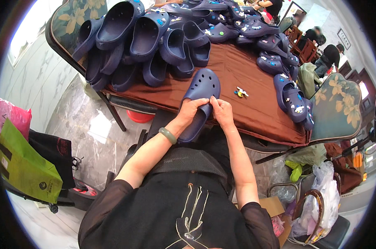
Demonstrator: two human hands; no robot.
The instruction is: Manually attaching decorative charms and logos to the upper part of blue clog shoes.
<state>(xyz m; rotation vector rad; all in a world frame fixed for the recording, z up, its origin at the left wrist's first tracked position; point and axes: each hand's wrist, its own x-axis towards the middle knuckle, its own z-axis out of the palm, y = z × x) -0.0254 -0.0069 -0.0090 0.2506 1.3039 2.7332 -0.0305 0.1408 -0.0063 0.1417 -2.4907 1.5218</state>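
A plain navy clog (202, 85) with round holes in its toe rests at the table's near edge, toe pointing away from me. My left hand (191, 109) grips its left side, the thumb lying across the upper near the opening. With fingers closed, my right hand (222, 111) pinches the rim of the upper, its thumb almost meeting the left thumb. Whether something small sits between those fingertips is hidden. Just right of the clog, a few small shoe charms (240, 92) in white, yellow and dark colours lie on the brown tablecloth (233, 66).
Undecorated navy clogs (140, 39) are stacked at the table's left. Clogs decorated with charms (258, 27) pile along the far and right sides. Chairs with floral backs (337, 103) flank the table. Bags (28, 162) hang at left; plastic bags (321, 207) crowd the right. Other people sit farther back.
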